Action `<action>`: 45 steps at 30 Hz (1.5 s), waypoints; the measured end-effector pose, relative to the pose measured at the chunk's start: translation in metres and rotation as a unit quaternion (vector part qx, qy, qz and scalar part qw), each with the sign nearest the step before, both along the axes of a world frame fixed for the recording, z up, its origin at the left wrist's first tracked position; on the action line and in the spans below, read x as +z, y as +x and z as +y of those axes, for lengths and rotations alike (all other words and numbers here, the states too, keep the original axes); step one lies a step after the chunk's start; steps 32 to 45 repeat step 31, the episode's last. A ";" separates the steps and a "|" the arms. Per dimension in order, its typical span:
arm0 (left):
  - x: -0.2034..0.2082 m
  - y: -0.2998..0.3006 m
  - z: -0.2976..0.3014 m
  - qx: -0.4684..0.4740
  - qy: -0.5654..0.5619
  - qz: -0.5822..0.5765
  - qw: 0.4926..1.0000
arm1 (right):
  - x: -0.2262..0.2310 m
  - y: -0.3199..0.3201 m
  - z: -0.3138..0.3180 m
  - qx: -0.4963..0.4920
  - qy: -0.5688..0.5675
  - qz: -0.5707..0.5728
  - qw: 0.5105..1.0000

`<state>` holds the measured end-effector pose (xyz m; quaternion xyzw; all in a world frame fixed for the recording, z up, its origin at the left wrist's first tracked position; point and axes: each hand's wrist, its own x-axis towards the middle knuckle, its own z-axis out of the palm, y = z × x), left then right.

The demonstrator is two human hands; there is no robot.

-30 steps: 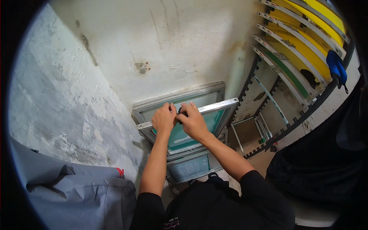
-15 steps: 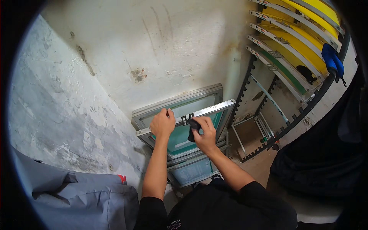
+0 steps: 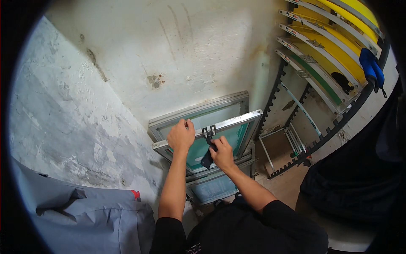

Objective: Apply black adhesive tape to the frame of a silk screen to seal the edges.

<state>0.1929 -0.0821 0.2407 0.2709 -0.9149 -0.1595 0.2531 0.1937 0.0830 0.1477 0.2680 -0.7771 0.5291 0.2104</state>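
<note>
A metal-framed screen (image 3: 241, 120) with a green panel leans in front of other frames by the wall. My left hand (image 3: 181, 136) is closed at its top bar, left of the middle; the fingertips are partly hidden. A small dark bracket with metal pieces (image 3: 208, 131) sits on the middle of that bar. Just below the bracket, my right hand (image 3: 223, 154) is closed on a soft-looking black piece (image 3: 207, 161), whose lower end hangs out under the fingers. Whether the black piece joins the bracket I cannot tell.
Another frame (image 3: 198, 105) leans on the stained wall behind. A black notched rack (image 3: 275, 93) at right holds several yellow-panelled frames (image 3: 338, 44), with a blue item (image 3: 372, 70) hanging there. Grey fabric (image 3: 97, 216) lies at lower left, black fabric (image 3: 351, 186) at right.
My right hand has moved slightly down, and the black piece now hangs lower, leaving the bracket more exposed. My left hand stays at the top bar. The view has shifted slightly.
</note>
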 end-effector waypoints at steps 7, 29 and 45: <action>-0.001 -0.001 0.000 0.004 0.002 -0.016 1.000 | 0.017 0.004 0.022 -0.020 -0.117 -0.070 0.990; 0.005 -0.001 0.003 0.013 0.020 -0.030 0.999 | 0.065 -0.030 0.027 0.046 -0.125 0.038 0.990; 0.006 -0.001 0.003 0.013 0.020 -0.029 0.999 | 0.061 -0.030 0.021 0.073 -0.090 -0.029 0.993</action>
